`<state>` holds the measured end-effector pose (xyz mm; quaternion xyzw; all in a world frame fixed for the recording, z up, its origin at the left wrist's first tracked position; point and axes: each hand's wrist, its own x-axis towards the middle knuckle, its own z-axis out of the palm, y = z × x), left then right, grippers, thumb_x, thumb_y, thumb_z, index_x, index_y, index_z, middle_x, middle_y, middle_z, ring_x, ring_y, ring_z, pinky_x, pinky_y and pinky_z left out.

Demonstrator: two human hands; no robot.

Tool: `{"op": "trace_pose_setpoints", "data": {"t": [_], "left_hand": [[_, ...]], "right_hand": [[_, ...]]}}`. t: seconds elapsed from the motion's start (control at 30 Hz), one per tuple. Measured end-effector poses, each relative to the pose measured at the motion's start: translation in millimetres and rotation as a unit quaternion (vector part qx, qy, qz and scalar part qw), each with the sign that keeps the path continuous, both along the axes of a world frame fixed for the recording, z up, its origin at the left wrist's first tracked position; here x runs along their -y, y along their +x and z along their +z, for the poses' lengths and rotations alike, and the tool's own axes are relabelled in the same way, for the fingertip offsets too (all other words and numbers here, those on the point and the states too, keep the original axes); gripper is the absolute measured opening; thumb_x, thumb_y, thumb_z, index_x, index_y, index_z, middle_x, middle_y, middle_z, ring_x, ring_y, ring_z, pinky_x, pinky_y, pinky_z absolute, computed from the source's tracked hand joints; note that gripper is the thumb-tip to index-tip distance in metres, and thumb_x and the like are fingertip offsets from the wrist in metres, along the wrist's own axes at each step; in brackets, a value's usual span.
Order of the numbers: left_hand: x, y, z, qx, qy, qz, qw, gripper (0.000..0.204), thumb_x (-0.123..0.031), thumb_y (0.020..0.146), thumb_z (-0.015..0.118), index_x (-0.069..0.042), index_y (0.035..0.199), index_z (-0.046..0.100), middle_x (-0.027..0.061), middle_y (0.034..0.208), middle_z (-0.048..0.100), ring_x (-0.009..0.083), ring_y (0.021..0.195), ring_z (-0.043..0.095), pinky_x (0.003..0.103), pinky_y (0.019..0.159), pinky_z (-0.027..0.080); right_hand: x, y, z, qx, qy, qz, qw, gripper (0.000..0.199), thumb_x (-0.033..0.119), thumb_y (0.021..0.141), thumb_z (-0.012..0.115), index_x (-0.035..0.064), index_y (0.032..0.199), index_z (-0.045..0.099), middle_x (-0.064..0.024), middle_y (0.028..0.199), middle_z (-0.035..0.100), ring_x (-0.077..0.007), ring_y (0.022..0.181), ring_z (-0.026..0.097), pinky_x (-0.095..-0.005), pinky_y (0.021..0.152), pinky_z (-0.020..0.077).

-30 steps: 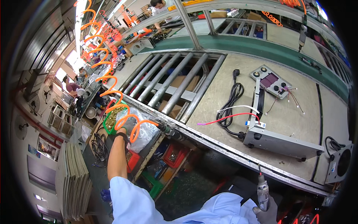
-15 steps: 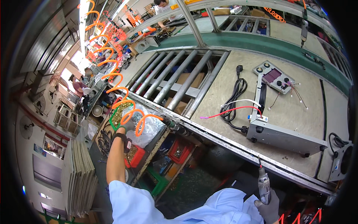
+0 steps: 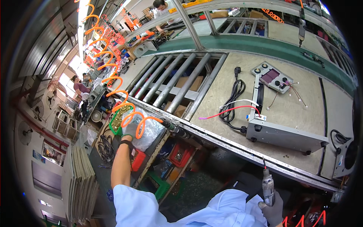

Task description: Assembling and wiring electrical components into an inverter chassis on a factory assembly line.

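My left hand [image 3: 131, 131], in a grey glove with a dark band at the wrist, reaches to the side bench. It is beside a green bin [image 3: 114, 125] of small brass-coloured screws and a clear plastic bag [image 3: 149, 132]. Its fingers are mostly hidden, so their grip does not show. A red bin [image 3: 138, 162] stands near that wrist. My gloved right hand [image 3: 273, 210] is closed round a power screwdriver [image 3: 268, 187], its bit pointing up toward the bench edge. Beyond it on the bench is a grey metal housing [image 3: 287, 135] with red and white wires.
A control panel [image 3: 271, 77] with loose wires and a black power cord [image 3: 233, 102] lie on the bench. Metal rollers [image 3: 177, 81] are set in it at left. An orange coiled hose [image 3: 113, 65] hangs over the side bench. Stacked boards [image 3: 81, 181] stand at lower left.
My left hand has shifted slightly away from the green bin toward the plastic bag. The view has turned a little, and my right hand still holds the screwdriver.
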<state>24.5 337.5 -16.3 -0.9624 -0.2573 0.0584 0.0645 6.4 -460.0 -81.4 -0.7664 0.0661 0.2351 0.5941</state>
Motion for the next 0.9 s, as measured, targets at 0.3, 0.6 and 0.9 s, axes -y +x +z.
{"op": "trace_pose_setpoints", "data": {"t": [0.3, 0.6, 0.9], "left_hand": [[8.8, -14.5, 32.0, 0.029, -0.135, 0.104, 0.985, 0.033, -0.023, 0.080, 0.080, -0.001, 0.104, 0.079, 0.0186, 0.097, 0.079, 0.0314, 0.090, 0.077, 0.040, 0.084, 0.060], [8.6, -19.9, 39.9, 0.099, -0.249, 0.132, 0.954, 0.035, -0.015, 0.088, 0.076, 0.004, 0.118, 0.075, 0.0122, 0.101, 0.079, 0.0181, 0.086, 0.077, 0.034, 0.079, 0.063], [47.4, -32.2, 53.9, 0.198, -0.376, 0.147, 0.893, 0.032, -0.007, 0.091, 0.076, 0.009, 0.118, 0.073, 0.0137, 0.106, 0.077, 0.0202, 0.088, 0.077, 0.032, 0.079, 0.064]], "right_hand": [[-0.8, 10.0, -9.8, 0.030, -0.011, 0.019, 0.999, 0.048, 0.010, 0.073, 0.077, 0.0022, 0.118, 0.059, -0.0038, 0.078, 0.058, -0.0102, 0.057, 0.056, -0.0279, 0.050, 0.0477], [-3.3, 3.2, -17.5, 0.055, -0.025, 0.030, 0.998, 0.049, 0.013, 0.072, 0.081, 0.0020, 0.115, 0.061, -0.0044, 0.081, 0.061, -0.0115, 0.065, 0.058, -0.0303, 0.059, 0.0497], [-0.6, 4.3, -8.4, 0.031, -0.022, -0.003, 0.999, 0.050, 0.018, 0.069, 0.086, 0.0012, 0.111, 0.064, -0.0071, 0.087, 0.065, -0.0139, 0.077, 0.060, -0.0328, 0.072, 0.0525]]}}
